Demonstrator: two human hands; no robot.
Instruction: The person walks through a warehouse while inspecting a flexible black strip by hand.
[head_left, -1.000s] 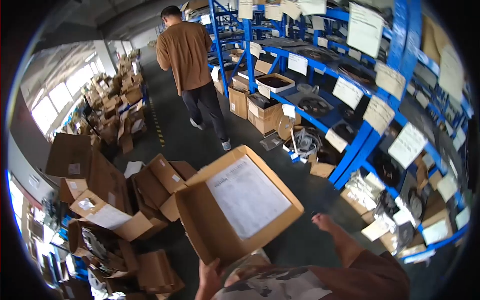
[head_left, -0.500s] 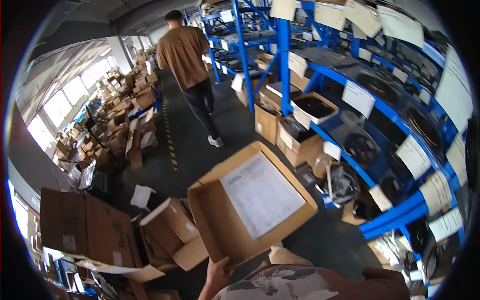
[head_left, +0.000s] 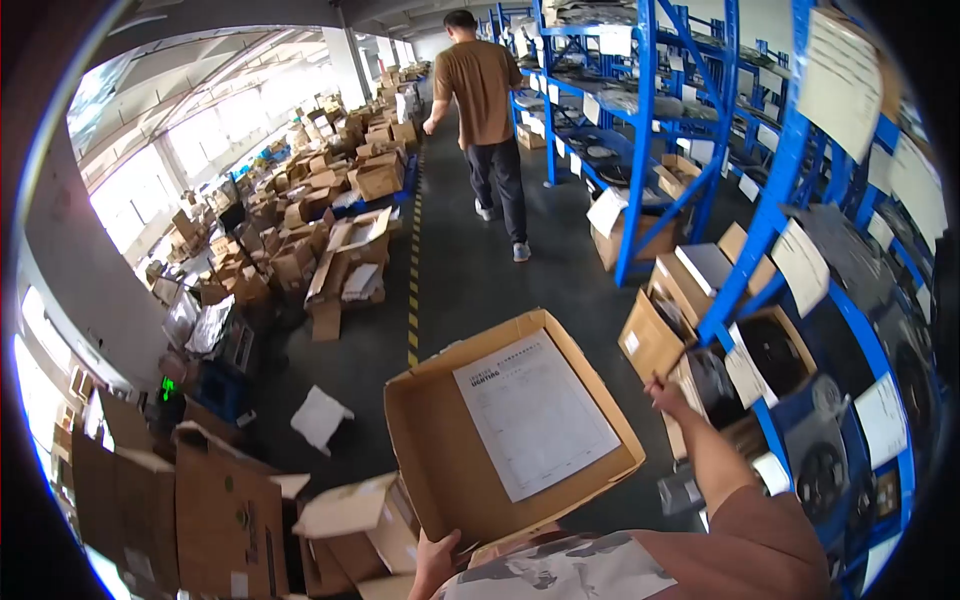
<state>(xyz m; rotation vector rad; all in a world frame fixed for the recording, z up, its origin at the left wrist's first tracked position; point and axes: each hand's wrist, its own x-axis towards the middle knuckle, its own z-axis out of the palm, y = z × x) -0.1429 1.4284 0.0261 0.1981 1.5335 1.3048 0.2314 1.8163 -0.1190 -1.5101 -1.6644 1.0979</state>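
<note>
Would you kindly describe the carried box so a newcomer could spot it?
Follow the yellow-and-black floor line to the foreground. There, the left hand holds a shallow cardboard box. Unlike the cartons at lower left, it shows a printed sheet lying inside.

The box [head_left: 428,445] is brown, and the paper [head_left: 540,415] in it white with black print. The shelves [head_left: 640,150] are blue, the floor [head_left: 585,275] dark grey, its line [head_left: 414,280] striped yellow and black.

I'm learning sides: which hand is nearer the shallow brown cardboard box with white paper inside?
Left. The left hand grips the box by its near edge; the right hand is apart, to its right.
</note>
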